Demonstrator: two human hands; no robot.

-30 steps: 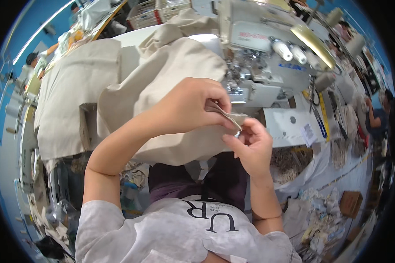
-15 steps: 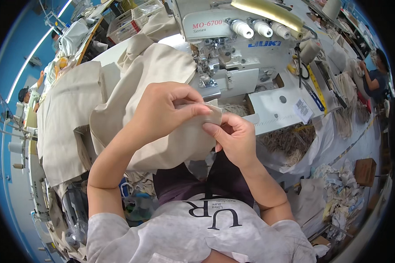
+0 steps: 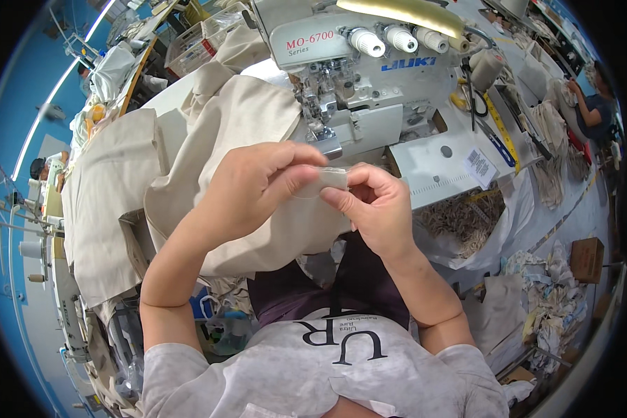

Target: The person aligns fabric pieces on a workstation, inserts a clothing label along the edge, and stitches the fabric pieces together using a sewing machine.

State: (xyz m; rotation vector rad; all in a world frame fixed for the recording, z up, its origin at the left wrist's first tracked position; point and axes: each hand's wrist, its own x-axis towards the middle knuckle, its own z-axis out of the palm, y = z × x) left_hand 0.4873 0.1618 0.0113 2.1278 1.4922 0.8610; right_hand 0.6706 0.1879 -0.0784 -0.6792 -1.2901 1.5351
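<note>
Beige cloth point(image 3: 240, 115): it is spreading to the left of and in front of the sewing machine point(image 3: 397, 80), draping in soft folds, with one edge rising between the two hands.
Cloth edge point(image 3: 334, 180): a small pale flap is showing between the fingertips, its upper rim running nearly level; whether the layers inside are lying flush is too small to tell.
Left hand point(image 3: 258, 177): thumb and forefinger are pinching the flap at its left end, the thumb pointing along the cloth.
Right hand point(image 3: 382, 209): thumb and forefinger are pinching the flap at its right end, the other fingers curling beneath.
Even pinch: both hands should be pressing about equally, I judge, since one firmer thumb could be making a layer creep sideways.
Matching rims: the fingertips should be working close to the raw rim, feeling for a step between layers and easing it level without stretching the weave.
Slack: the panel is hanging loose below the grip; leaving some give there is probably wise, because its weight could be dragging the edge askew.
Metal foot point(image 3: 329, 143): it is standing just beyond the flap, so the knuckles should be staying clear of it.
Folded pile point(image 3: 108, 202): more beige fabric is resting at the left, well apart from the pinched edge.
Scissors point(image 3: 477, 101): they are lying right of the machine, beside a yellow ruler strip point(image 3: 505, 132).
</note>
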